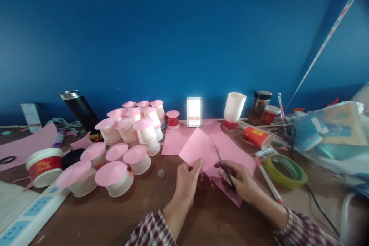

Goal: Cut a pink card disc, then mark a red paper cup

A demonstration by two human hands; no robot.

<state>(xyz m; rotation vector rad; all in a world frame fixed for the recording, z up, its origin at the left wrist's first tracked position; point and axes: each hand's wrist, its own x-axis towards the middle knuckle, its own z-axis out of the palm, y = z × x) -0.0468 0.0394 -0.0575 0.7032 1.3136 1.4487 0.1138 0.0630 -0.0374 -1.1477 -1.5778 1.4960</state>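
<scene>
Head view, looking down over the worktop (95, 215). My left hand (187, 178) pinches the near corner of a pink paper square (198, 149), thumb on top, fingers closed underneath, holding it raised just above the larger pink sheets (230, 153) that lie flat on the worktop. My right hand (240, 180) is closed around the handles of dark scissors (223, 165); the blades point up and away, and their tips lie at the right edge of the square. I cannot tell whether the blades are parted or shut. Handling judgement: the square is thin, light card or paper, somewhat springy, easily creased and likely to flop if held only at one corner; a grip near the cut line, at the edge, should keep it taut without crumpling it. It is not slippery, and it tears rather than breaks. To the left stands a cluster of white cups topped with pink paper discs (127, 138), some upside down, with a red-banded tub (44, 165) and a white power strip (31, 211) nearer the edge. A black flask (79, 109) leans behind them. To the right are a stack of white cups (235, 107), a dark-lidded jar (259, 105), a roll of yellow-green tape (285, 171) and a red-tipped pen (268, 180), close beside my right wrist.
</scene>
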